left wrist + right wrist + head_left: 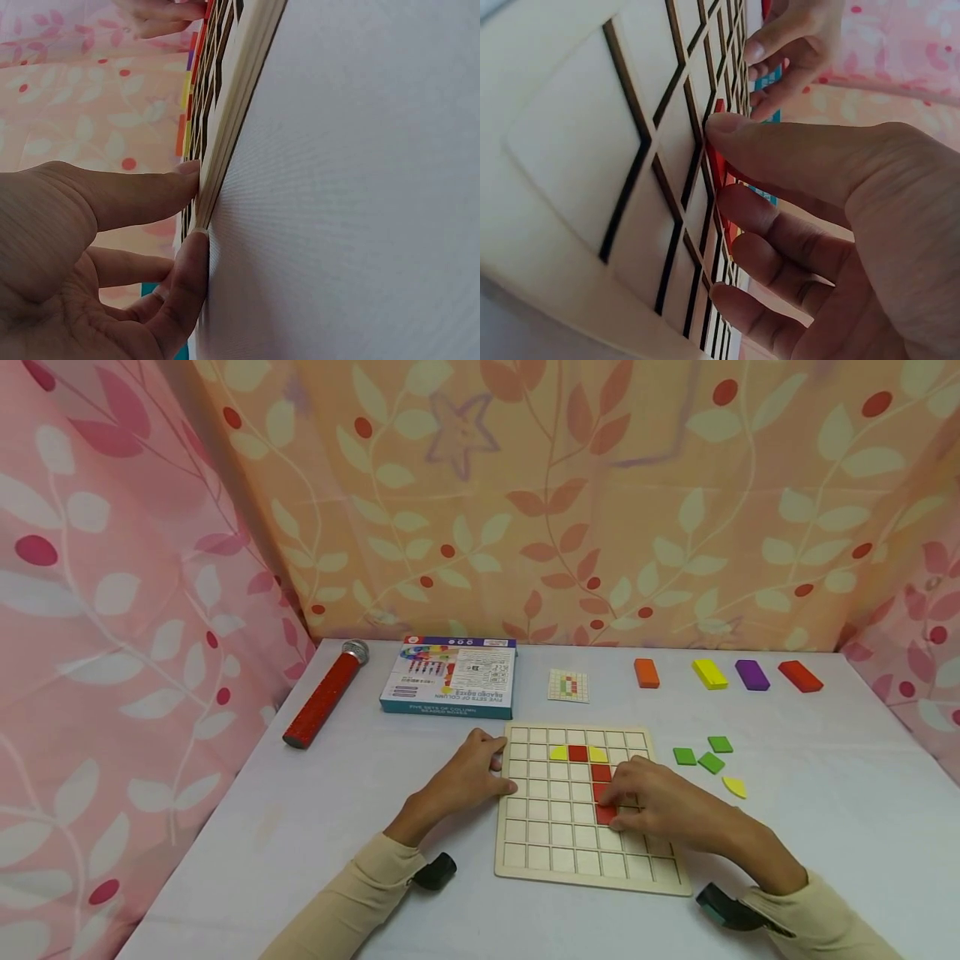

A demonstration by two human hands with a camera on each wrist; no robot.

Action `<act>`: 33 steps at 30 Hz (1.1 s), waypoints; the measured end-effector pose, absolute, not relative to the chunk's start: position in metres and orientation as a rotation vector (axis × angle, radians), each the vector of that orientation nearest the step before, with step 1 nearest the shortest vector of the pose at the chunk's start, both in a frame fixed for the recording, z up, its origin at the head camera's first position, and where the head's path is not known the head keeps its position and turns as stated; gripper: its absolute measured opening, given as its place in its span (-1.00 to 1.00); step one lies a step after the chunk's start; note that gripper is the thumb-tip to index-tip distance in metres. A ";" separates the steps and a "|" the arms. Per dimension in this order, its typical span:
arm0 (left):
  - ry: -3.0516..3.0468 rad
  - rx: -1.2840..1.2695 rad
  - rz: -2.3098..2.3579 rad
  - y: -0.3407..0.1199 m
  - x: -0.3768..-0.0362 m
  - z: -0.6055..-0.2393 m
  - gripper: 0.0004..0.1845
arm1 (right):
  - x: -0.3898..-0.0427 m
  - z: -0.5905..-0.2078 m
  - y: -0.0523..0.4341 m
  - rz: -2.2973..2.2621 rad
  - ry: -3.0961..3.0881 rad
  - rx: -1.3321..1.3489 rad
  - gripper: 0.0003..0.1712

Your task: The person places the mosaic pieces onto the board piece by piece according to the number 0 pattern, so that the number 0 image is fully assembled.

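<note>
On the white table point(825, 793) lay one wooden grid board point(555, 827), and both hands were at it. The left hand point(468, 777) rested against the board's left edge, its fingers point(142, 196) nearly straight and pressed to the rim, holding nothing. The right hand point(660, 806) lay over the board's right half, fingers loosely bent, with the fingertips point(724, 124) pressing down on a red tile point(604, 812) set in a cell near the board's middle; it pressed rather than gripped.

Inside the board I counted four red tiles in all: one point(577, 752) in the second row and three running down from just right of it, the pressed one being the lowest. Two yellow curved pieces point(558, 752) flanked the upper red one.

Just right of the board lay three green tiles point(710, 762) and one yellow curved piece point(735, 787) loose on the table. Beyond the board, along the far edge, four blocks stood in a row: orange point(647, 673), yellow point(709, 674), purple point(752, 675) and red point(800, 676). One small pattern card point(568, 685) lay just behind the board, one box point(450, 677) farther left of that, and one red microphone point(326, 693) well to the board's left.
</note>
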State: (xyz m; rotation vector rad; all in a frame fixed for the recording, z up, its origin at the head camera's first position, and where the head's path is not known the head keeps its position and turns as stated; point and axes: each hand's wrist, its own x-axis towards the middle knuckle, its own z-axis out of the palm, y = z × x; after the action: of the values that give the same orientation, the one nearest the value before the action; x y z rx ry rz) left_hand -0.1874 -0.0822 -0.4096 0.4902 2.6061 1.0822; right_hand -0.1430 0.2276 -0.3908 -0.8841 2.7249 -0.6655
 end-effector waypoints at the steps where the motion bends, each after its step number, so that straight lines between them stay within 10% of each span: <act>1: 2.607 0.489 1.082 -0.082 -0.187 -0.409 -0.16 | -0.143 -0.391 0.228 -0.663 2.721 -0.879 -0.76; 33: 2.601 0.495 1.093 -0.083 -0.188 -0.410 -0.15 | -0.102 -0.399 0.384 -0.602 2.946 -0.202 -0.44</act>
State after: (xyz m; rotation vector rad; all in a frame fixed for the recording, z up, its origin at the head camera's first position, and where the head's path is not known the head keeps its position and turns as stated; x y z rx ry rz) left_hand -0.1881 -0.0826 -0.4101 0.4952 2.6015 1.0934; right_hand -0.1019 0.3840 -0.3989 -0.2023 2.9463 -0.6025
